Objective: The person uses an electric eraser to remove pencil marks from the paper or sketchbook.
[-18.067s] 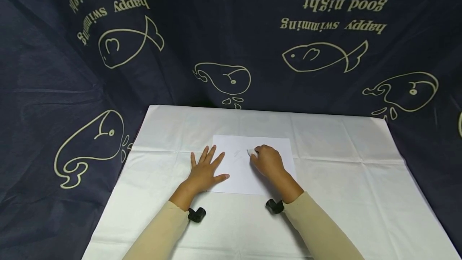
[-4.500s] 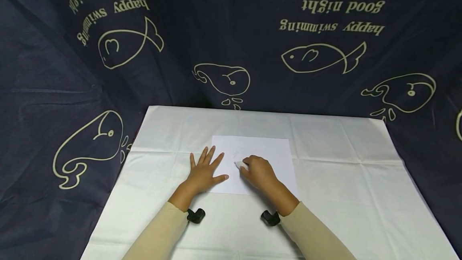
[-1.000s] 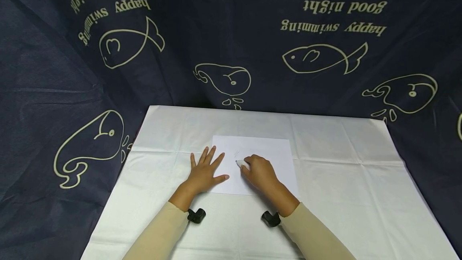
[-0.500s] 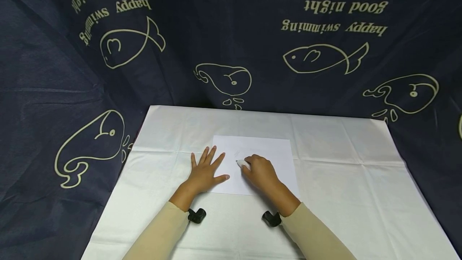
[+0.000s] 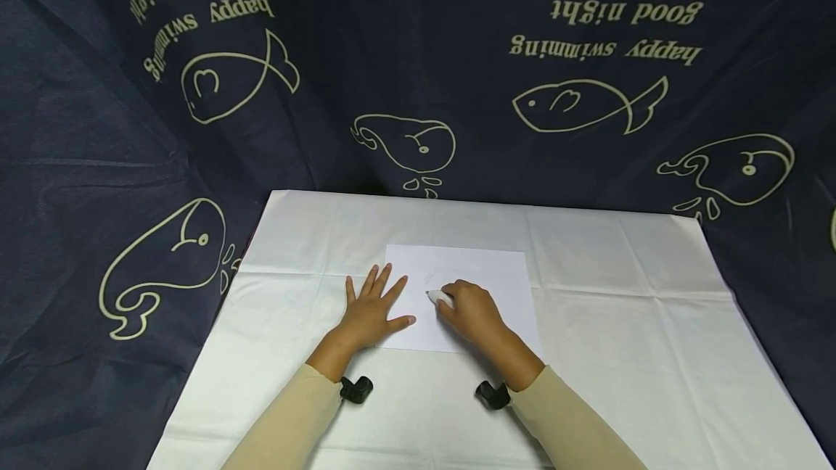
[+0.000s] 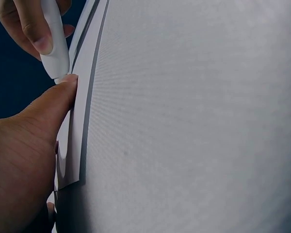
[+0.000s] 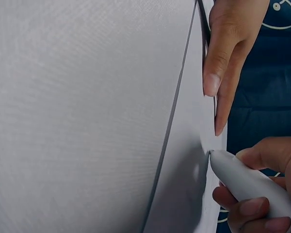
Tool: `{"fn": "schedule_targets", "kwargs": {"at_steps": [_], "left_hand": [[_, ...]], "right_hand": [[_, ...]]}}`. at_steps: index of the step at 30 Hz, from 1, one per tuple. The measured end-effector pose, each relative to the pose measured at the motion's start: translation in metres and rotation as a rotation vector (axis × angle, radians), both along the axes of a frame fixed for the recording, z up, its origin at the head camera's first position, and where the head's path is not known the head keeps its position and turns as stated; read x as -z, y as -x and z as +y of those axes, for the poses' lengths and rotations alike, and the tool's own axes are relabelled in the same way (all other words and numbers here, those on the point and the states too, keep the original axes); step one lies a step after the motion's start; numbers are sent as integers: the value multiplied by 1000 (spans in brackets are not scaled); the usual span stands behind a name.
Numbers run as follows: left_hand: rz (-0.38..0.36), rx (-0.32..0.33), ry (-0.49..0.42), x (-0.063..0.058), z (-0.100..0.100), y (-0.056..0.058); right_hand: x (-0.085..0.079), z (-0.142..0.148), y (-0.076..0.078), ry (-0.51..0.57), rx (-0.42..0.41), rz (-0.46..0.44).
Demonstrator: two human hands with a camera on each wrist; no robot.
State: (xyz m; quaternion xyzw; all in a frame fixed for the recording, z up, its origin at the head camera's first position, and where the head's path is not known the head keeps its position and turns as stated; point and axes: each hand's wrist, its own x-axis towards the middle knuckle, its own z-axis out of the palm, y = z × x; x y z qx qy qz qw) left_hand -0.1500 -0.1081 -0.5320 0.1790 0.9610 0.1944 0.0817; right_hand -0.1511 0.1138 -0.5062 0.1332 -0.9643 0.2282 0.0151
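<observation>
A white sheet of paper (image 5: 496,274) lies on the covered table, with a few faint grey strokes near its middle. My left hand (image 5: 367,314) rests flat with spread fingers over the sheet's left edge. My right hand (image 5: 473,310) grips a white correction pen (image 5: 437,297), its fine tip pointing left, right at the paper near the strokes. In the right wrist view the thick, tapered pen body (image 7: 247,182) sits between curled fingers and thumb, casting a shadow on the sheet. The left wrist view shows the pen (image 6: 55,43) beyond my left thumb (image 6: 63,92).
A creased white cloth (image 5: 620,354) covers the table. Behind and to the left hangs a dark blue curtain (image 5: 405,42) with pale fish and whale drawings. A small black camera (image 5: 356,389) is on the left wrist, another black camera (image 5: 493,395) on the right.
Since the oldest frame, my right hand with the correction pen has shifted left and nearer, and the grey strokes look fewer. Over the last second the pen tip moves only slightly. My left hand stays put.
</observation>
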Motion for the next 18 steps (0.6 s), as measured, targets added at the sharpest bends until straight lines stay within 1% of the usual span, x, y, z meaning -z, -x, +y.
{"fn": "schedule_targets", "kwargs": {"at_steps": [5, 12, 18], "left_hand": [[-10, -3, 14, 0, 0, 1], [-5, -1, 23, -1, 0, 1], [-10, -4, 18, -2, 0, 0]], "right_hand": [[-1, 0, -1, 0, -22, -26], [-1, -1, 1, -19, 10, 1], [-3, -2, 0, -33, -6, -14]]}}
